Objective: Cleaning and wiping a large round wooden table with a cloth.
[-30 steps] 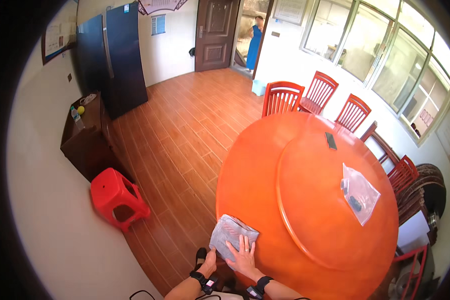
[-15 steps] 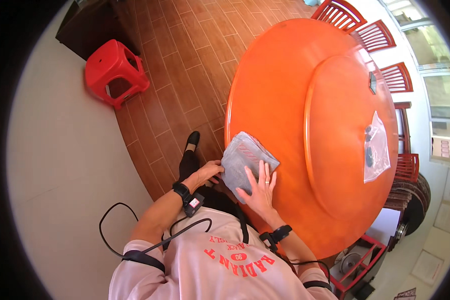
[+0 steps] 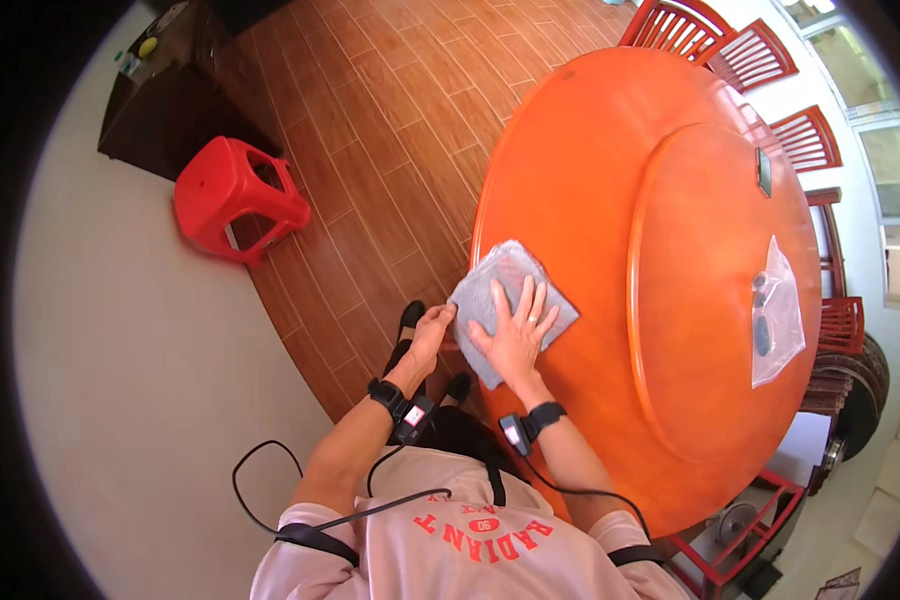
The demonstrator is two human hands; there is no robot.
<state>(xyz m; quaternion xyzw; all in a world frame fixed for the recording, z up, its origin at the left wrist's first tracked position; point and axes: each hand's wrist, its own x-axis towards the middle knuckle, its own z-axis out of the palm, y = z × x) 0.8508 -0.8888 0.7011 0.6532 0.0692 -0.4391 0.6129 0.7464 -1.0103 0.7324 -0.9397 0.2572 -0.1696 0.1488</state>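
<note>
Through the head camera I watch the left hand (image 3: 430, 335) at the left corner of the grey cloth (image 3: 500, 265), its thumb and fingertips drawn together, gripping that edge. The right hand (image 3: 516, 340) lies on top of the cloth, palm down, fingers spread wide and pressing on it rather than closing round it; it hides part of the cloth from me. The cloth lies folded flat at the rim of the round worktop (image 3: 562, 170), its left corner reaching past the edge.

To the right of the cloth I see the raised turntable (image 3: 700, 390), whose rim stands between the cloth and a clear bag (image 3: 785, 325) with dark items showing in it. A phone (image 3: 763, 170) lies farther off, beyond the cloth to its right. Well left of the cloth, a red stool (image 3: 208, 195) stands on the floor (image 3: 370, 150), near a dark cabinet (image 3: 165, 110).
</note>
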